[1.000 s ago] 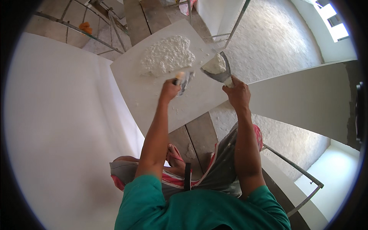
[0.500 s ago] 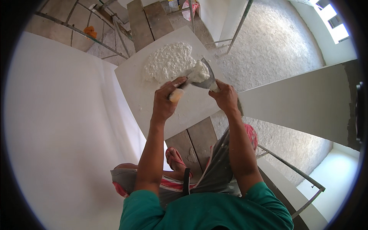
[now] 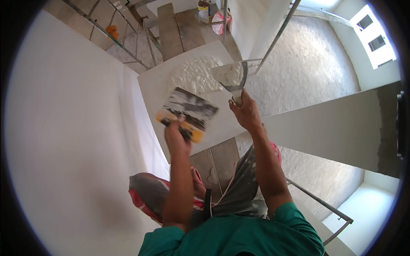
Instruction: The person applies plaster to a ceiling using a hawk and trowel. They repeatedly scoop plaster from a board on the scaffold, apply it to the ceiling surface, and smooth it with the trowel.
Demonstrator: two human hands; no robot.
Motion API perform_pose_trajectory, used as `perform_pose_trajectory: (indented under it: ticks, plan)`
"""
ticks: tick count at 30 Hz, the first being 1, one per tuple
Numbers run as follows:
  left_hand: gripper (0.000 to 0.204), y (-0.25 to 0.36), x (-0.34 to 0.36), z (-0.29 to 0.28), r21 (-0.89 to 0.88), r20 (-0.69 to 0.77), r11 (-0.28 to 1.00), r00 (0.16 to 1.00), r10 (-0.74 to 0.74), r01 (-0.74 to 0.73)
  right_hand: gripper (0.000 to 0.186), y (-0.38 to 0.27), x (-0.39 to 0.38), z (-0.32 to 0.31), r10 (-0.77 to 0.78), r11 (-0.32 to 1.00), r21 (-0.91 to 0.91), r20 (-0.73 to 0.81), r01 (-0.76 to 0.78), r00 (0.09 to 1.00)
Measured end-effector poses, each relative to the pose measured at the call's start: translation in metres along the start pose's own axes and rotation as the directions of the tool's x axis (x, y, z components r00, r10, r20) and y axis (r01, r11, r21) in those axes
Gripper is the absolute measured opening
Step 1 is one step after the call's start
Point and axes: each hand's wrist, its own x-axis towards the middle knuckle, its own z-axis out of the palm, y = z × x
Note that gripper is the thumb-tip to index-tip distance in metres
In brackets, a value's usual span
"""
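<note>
My left hand (image 3: 177, 135) grips a wide, blurred putty knife (image 3: 189, 106) by its yellow and black handle, the blade turned flat and smeared, over the lower left of a pale board (image 3: 220, 130). My right hand (image 3: 247, 114) is closed on the handle of a smaller scraper (image 3: 226, 73) carrying white compound, held over the board's right side. A spread mound of lumpy white compound (image 3: 188, 74) lies on the board, partly behind both tools.
Wooden planks (image 3: 213, 166) lie beneath me. A white wall (image 3: 68, 128) rises at left. Metal scaffold tubes (image 3: 275, 36) stand around. A grey ledge (image 3: 324, 132) crosses the right, with rough floor (image 3: 311, 51) below. An orange item (image 3: 112, 32) and a pink bag (image 3: 221, 23) are farther off.
The two tools met over the compound half a second ago; now they are apart, the left one drawn down-left and turned flat, the compound on the right scraper flatter.
</note>
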Motion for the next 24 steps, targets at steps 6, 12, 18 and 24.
perform_pose_trajectory:
  ticks: [6, 12, 18, 24]
  plan:
    - [0.033, 0.034, -0.104, 0.05, -0.326, 0.072, 0.92, 0.976, -0.206, 0.218, 0.038, -0.085, -0.016, 0.006, -0.038, 0.886, 0.462, 0.152, -0.037, 0.988]
    - [0.036, 0.14, -0.163, 0.098, -0.37, 0.046, 0.916, 0.988, -0.15, 0.156, 0.041, -0.2, -0.014, -0.016, -0.479, 0.857, 0.228, 0.024, 0.462, 0.877]
    - [0.037, 0.23, -0.191, 0.142, -0.328, 0.048, 0.943, 0.998, -0.044, 0.057, 0.039, -0.304, 0.041, -0.066, -0.609, 0.776, -0.049, 0.204, 0.629, 0.767]
    - [0.038, 0.262, -0.212, 0.146, -0.462, 0.034, 0.885, 0.997, 0.071, -0.048, 0.034, -0.333, 0.061, -0.069, -0.682, 0.682, -0.136, 0.236, 0.718, 0.692]
